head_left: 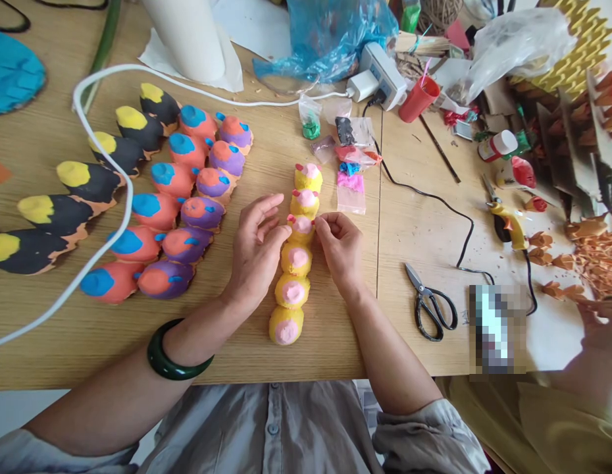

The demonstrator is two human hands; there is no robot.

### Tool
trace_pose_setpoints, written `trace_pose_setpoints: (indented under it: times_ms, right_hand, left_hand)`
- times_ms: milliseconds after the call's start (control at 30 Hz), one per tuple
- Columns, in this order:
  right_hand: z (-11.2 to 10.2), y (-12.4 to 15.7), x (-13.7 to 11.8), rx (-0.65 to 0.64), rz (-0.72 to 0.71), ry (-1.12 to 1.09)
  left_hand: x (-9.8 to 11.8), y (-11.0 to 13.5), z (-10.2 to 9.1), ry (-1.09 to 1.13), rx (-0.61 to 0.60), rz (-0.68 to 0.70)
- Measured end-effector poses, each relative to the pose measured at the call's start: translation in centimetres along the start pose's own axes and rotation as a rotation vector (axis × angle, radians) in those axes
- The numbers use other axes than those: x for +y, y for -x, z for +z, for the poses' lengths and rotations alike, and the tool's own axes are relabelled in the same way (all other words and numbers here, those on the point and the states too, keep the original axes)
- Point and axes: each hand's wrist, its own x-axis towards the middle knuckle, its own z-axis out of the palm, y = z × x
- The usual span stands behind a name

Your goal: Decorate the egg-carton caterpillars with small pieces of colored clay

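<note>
A row of yellow egg-carton bumps (292, 291), each with a pink clay patch on top, runs away from me on the table. The three farthest bumps also carry small red clay pieces (295, 193) at their sides. My left hand (256, 253) is beside the row on its left, thumb tip against the third bump and the other fingers loosely bent apart from it. From the right, my right hand (343, 253) pinches at a small red clay piece (314, 222) on that same bump; the fingertips partly hide it.
Painted carton rows, purple-orange (202, 214), orange-blue (155, 209) and black-yellow (69, 214), lie left under a white cable (131, 197). Clay packets (350, 184), scissors (427, 303), a yellow glue gun (510, 224) and a power strip (385, 76) are rightward. Another person's hand (599, 329) is far right.
</note>
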Motion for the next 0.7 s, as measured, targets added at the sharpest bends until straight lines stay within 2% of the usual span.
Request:
trace_pose_setpoints:
  times_ms: [267,467,567,700]
  right_hand:
    - [0.2,0.3,0.0,0.003,-0.019,0.022]
    - [-0.2,0.4,-0.2,0.012,-0.016,-0.048]
    - [-0.6,1.0,-0.1,0.050,-0.077,-0.043]
    - [-0.9,2.2,0.2,0.062,-0.195,0.117]
  left_hand:
    - [-0.3,0.0,0.0,-0.045,-0.007,0.028]
    - [-0.5,-0.1,0.1,-0.024,0.013,0.023]
    - [-0.2,-0.1,0.1,-0.013,0.021,0.011]
    - [0.0,-0.1,0.1,-0.020,0.031,0.016]
